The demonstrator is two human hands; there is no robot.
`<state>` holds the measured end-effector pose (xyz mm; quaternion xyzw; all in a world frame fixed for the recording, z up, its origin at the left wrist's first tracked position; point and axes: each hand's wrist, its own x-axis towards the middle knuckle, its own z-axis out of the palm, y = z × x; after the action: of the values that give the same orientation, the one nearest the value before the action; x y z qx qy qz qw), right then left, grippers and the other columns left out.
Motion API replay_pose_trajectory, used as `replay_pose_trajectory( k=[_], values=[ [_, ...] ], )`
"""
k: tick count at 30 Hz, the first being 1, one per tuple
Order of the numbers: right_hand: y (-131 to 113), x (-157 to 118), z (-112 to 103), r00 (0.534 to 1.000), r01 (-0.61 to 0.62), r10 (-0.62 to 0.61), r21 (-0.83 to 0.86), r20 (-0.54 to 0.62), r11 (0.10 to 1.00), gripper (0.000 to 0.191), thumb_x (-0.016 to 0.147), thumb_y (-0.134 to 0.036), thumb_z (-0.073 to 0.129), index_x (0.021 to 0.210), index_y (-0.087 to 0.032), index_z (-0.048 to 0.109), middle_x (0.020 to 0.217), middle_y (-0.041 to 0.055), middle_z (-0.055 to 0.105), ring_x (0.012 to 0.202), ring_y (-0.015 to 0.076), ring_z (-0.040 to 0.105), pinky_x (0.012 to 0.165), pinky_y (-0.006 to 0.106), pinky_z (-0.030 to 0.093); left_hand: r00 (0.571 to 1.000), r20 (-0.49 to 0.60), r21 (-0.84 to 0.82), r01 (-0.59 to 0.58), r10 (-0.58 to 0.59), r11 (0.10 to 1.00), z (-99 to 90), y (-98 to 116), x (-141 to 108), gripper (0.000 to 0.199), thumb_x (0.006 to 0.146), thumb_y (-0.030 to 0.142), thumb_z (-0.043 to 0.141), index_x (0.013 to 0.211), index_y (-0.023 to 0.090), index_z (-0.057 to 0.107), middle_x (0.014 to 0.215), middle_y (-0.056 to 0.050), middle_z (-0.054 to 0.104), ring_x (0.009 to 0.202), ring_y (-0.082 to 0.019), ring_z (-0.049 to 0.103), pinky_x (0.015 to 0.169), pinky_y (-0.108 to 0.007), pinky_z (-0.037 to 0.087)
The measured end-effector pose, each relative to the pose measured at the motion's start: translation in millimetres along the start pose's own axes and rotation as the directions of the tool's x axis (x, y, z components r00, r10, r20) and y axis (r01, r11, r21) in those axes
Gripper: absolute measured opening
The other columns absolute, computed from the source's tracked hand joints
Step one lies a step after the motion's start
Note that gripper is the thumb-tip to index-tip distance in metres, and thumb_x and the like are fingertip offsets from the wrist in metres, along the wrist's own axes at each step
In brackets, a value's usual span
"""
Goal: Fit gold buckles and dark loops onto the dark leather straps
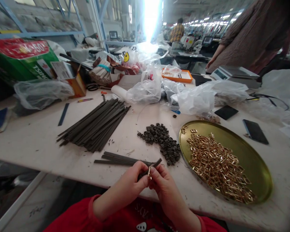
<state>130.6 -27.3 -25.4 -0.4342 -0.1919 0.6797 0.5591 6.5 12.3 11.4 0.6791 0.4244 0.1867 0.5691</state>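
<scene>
At the table's near edge both my hands meet around one dark strip and a small gold buckle. My left hand pinches the strip just left of the buckle. The fingers of my right hand close on the buckle and the strip's other side; the fingertips partly hide both. Just beyond lie a few loose dark strips. A pile of small dark loops sits ahead of my right hand. Many gold buckles lie heaped in a round gold tray on the right.
A large bundle of dark strips lies left of centre. Plastic bags, an orange box and a scale crowd the back. Two dark phones lie beyond the tray. A person stands at the far right.
</scene>
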Motion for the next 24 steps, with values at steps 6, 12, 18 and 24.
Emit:
replay_pose_trajectory(
  k=[6,12,18,24],
  values=[
    [2.3,-0.6,-2.0,0.998,0.067,-0.067,-0.164,0.009,0.984,0.026,0.076,-0.040,0.062,0.071,-0.017,0.052,0.055,-0.0050,0.052,0.050,0.0072,0.042,0.049,0.021,0.033,0.997,0.062,-0.137,0.062,-0.054,0.989,-6.7,1.9,-1.0,0.013,0.083,0.026,0.047,0.076,0.016,0.049,0.071,0.000,0.058,0.070,-0.013,0.055,0.068,-0.024,0.042],
    [-4.6,-4.2,-0.2,0.999,0.018,-0.010,-0.173,0.045,0.985,0.018,0.073,-0.031,0.065,0.077,-0.017,0.056,0.066,-0.0022,0.057,0.058,0.0092,0.048,0.053,0.021,0.036,0.998,0.018,-0.118,0.066,-0.064,0.991,-6.7,-2.8,-1.3,0.012,0.084,0.024,0.045,0.076,0.016,0.049,0.069,0.001,0.057,0.068,-0.013,0.054,0.066,-0.024,0.040],
    [-7.9,-8.5,3.5,0.995,-0.104,0.105,-0.054,0.004,0.993,0.018,0.066,-0.025,0.069,0.077,-0.016,0.057,0.067,-0.0022,0.057,0.060,0.0088,0.048,0.053,0.020,0.035,0.999,0.012,-0.027,0.052,-0.052,0.998,-5.5,-6.9,-5.5,0.011,0.085,0.023,0.043,0.081,0.016,0.050,0.078,0.000,0.058,0.075,-0.014,0.054,0.071,-0.025,0.041],
    [-7.1,-12.6,7.7,0.983,-0.178,0.180,0.065,-0.024,0.982,0.022,0.063,-0.023,0.072,0.078,-0.016,0.058,0.068,-0.0031,0.058,0.057,0.0072,0.049,0.052,0.018,0.036,0.997,-0.021,0.046,0.069,-0.069,0.997,-2.3,-11.3,-10.9,0.013,0.086,0.022,0.039,0.080,0.017,0.050,0.077,0.000,0.059,0.075,-0.014,0.055,0.070,-0.025,0.041]
  ],
)
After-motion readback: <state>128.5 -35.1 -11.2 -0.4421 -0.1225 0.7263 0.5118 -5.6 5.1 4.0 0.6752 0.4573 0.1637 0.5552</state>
